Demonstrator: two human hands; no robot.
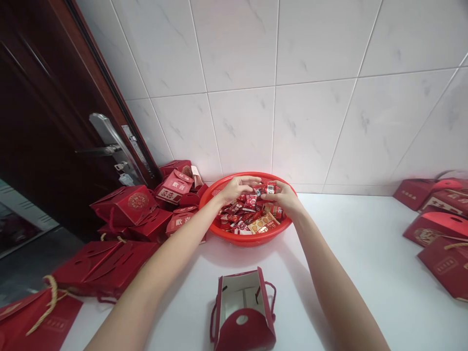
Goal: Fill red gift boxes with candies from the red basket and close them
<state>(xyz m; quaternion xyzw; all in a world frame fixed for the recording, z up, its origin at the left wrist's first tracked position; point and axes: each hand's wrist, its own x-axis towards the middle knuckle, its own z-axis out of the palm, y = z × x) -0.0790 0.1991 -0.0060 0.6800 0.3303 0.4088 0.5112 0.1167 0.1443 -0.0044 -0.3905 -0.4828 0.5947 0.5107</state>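
A red plastic basket (252, 240) full of wrapped sweets (248, 212) stands against the tiled wall. Over its left back part is my left hand (237, 189), fingers stretched towards the right. My right hand (283, 196) reaches in from the right, its thumb and fingers around a small red packet (270, 188). Nearer to me, an open dark red box (244, 326) with rope handles sits on the white table (351, 263); its inside shows bare and pale.
Closed red gift boxes (124, 204) are piled along the left, beside a dark door (44, 97) with a metal handle (113, 146). More red boxes (438, 229) lie at the right edge.
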